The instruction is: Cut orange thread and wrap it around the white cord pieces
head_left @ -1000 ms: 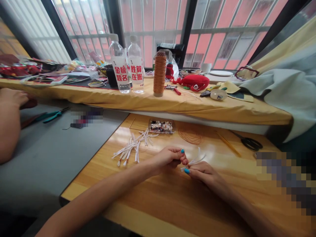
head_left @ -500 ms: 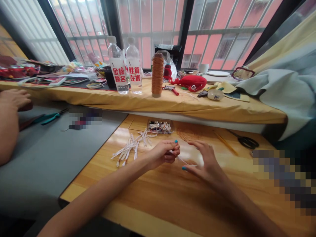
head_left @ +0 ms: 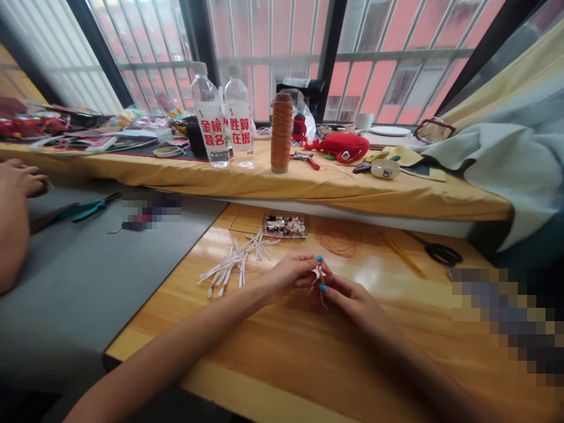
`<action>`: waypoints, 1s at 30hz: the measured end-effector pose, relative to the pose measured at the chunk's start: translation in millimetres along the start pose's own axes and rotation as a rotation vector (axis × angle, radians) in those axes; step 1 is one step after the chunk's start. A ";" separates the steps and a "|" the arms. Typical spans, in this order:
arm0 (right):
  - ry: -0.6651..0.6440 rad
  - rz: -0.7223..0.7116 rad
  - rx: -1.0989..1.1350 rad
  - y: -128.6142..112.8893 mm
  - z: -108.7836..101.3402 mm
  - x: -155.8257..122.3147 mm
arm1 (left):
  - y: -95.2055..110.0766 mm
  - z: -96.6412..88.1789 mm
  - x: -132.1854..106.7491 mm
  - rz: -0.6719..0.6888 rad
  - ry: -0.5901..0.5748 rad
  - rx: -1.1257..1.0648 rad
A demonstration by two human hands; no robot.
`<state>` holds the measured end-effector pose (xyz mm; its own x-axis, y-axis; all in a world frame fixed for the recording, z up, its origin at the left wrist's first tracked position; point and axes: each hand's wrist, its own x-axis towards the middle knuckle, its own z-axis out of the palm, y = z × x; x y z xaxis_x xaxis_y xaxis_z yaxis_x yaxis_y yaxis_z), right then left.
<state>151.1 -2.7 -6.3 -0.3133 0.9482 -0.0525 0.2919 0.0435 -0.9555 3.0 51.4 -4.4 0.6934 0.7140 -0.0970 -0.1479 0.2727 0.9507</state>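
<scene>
My left hand (head_left: 294,272) and my right hand (head_left: 350,296) meet over the wooden table (head_left: 273,352), fingertips pinched together on a small white strip (head_left: 320,276) held between them. Both hands have blue-painted nails. A loose pile of white strips (head_left: 235,261) lies just left of my left hand. Behind the hands sits a small clear box of beads (head_left: 286,225), and a coil of orange thread (head_left: 338,244) lies beside it.
Black scissors (head_left: 440,254) and a yellow stick (head_left: 403,255) lie at the table's right. A raised ledge holds two water bottles (head_left: 224,117), an orange thread spool (head_left: 281,133) and a red plush (head_left: 343,147). Another person's arm (head_left: 13,223) rests at the far left near teal pliers (head_left: 90,207).
My right hand had opened and spread half a second ago; now it has closed back against my left hand, pinching the strip. The hands sit slightly further from me than a second ago.
</scene>
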 end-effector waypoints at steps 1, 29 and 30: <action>0.025 0.005 -0.001 0.8 -0.4 -0.2 | -1.0 -0.8 0.9 0.036 0.045 0.120; 0.338 -0.194 -0.616 2.6 -2.1 -7.6 | -20.2 -12.7 -5.4 0.653 0.199 1.512; 0.344 -0.212 -0.624 4.2 -2.6 -7.4 | -18.8 -12.5 -5.8 0.644 0.177 1.466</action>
<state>156.9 -8.8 -9.2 -0.1497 0.9400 0.3065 0.7478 0.3104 -0.5868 -7.0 50.1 -25.3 0.6843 0.5507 0.4780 0.4729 -0.8341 0.2839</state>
